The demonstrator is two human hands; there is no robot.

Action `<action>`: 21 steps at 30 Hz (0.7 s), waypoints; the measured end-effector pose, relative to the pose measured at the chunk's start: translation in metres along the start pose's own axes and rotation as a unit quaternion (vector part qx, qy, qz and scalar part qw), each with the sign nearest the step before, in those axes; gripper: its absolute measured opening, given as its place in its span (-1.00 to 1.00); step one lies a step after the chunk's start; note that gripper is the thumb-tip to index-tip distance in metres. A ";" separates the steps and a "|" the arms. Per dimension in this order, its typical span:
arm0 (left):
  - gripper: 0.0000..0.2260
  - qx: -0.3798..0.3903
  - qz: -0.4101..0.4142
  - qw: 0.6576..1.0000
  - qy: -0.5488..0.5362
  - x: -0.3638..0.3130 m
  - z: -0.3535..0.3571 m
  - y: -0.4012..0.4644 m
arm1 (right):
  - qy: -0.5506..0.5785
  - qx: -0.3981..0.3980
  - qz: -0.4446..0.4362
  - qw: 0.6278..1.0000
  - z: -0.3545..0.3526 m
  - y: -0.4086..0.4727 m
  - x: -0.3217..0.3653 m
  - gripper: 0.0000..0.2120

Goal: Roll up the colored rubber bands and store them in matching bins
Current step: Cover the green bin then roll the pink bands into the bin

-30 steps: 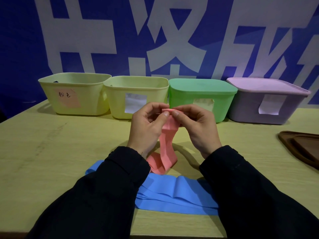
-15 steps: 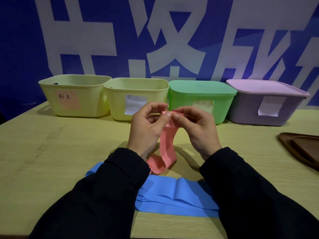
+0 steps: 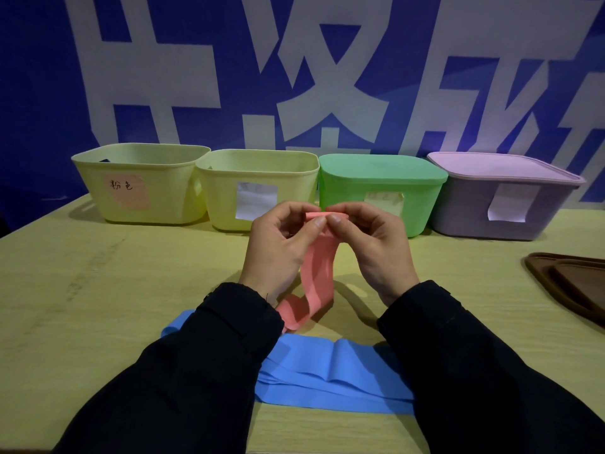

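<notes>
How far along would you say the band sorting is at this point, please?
Early on. Nothing looks stored: no band shows in either open yellow bin, though their insides are mostly hidden. In hand: the left hand and right hand pinch the top of the pink band, with only a small roll started. Left: finishing that roll, binning it, then rolling the blue band, flat on the table.

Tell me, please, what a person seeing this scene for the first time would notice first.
First, the two hands, left hand and right hand, pinching the top of a pink flat rubber band above the table centre. Below them a wide blue rubber band lies flat between the dark sleeves. Behind stand four bins: two open yellow plastic bins, a lidded green bin and a lidded purple bin.
</notes>
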State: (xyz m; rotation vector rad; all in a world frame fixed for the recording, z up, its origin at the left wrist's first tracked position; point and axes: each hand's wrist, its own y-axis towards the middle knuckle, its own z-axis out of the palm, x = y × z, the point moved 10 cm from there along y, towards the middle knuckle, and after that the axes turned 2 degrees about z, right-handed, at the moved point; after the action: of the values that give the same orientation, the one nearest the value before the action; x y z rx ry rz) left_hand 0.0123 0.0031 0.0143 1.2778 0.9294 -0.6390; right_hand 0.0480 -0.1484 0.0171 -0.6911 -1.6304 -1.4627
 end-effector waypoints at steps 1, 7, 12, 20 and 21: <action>-0.89 0.000 0.005 1.000 0.003 0.000 0.000 0.000 | -0.001 -0.001 -0.001 1.000 0.000 0.000 0.001 -0.89; -0.87 0.002 0.021 1.000 -0.006 -0.005 0.000 0.000 | 0.022 -0.002 0.016 1.000 0.002 0.000 0.000 -0.93; -0.82 -0.009 0.016 1.000 0.011 -0.002 0.001 -0.001 | -0.011 -0.009 0.001 1.000 0.000 -0.001 0.002 -0.92; -0.85 -0.030 0.126 0.985 0.116 -0.023 -0.003 -0.006 | -0.095 -0.109 -0.100 0.984 -0.023 -0.004 0.027 -0.90; -0.84 -0.011 0.119 0.987 0.107 -0.021 0.003 -0.007 | -0.115 -0.112 -0.121 0.980 -0.020 -0.007 0.032 -0.90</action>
State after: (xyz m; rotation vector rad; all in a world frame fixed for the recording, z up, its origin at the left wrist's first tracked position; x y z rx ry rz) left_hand -0.0038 -0.0029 0.0284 1.4298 0.9371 -0.3084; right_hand 0.0301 -0.1727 0.0403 -0.8349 -1.7909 -1.8182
